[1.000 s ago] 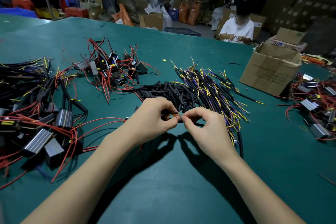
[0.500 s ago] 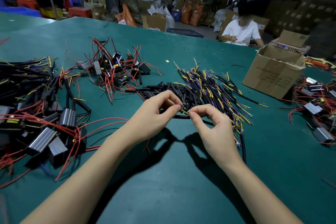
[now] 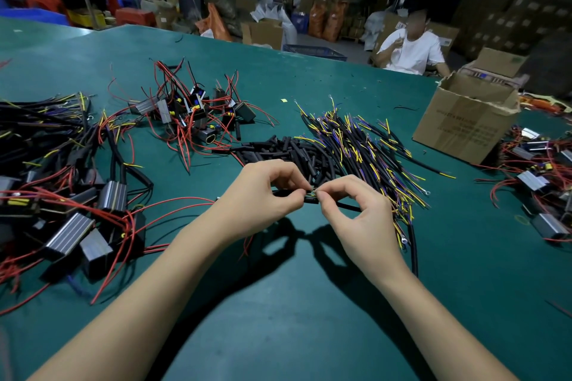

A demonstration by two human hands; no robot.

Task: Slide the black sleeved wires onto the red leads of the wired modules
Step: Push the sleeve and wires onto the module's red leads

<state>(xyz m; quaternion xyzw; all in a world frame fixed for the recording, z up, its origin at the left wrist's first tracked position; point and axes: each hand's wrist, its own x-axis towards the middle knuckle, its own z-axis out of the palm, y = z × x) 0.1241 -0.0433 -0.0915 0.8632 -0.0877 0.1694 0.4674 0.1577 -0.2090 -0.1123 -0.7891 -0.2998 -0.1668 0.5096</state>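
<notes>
My left hand [image 3: 263, 195] and my right hand [image 3: 356, 213] meet fingertip to fingertip over the green table [image 3: 294, 303]. Each pinches a thin black sleeved wire [image 3: 348, 206] at the join; the wire runs right and down past my right wrist. A red lead [image 3: 176, 204] curves from under my left hand toward the modules on the left. Behind the hands lie a heap of short black sleeves [image 3: 288, 151] and a pile of black sleeved wires with yellow and purple ends [image 3: 365, 151]. What exactly sits between the fingertips is too small to tell.
Grey modules with red leads are heaped at the left [image 3: 74, 216], at the back centre [image 3: 192, 114] and at the right edge [image 3: 544, 182]. An open cardboard box [image 3: 464, 124] stands at the back right. A person in a white shirt [image 3: 411, 49] sits beyond the table.
Both hands stayed together at the same spot on the table; the fingertips have shifted slightly along the black wire. The piles have not moved.
</notes>
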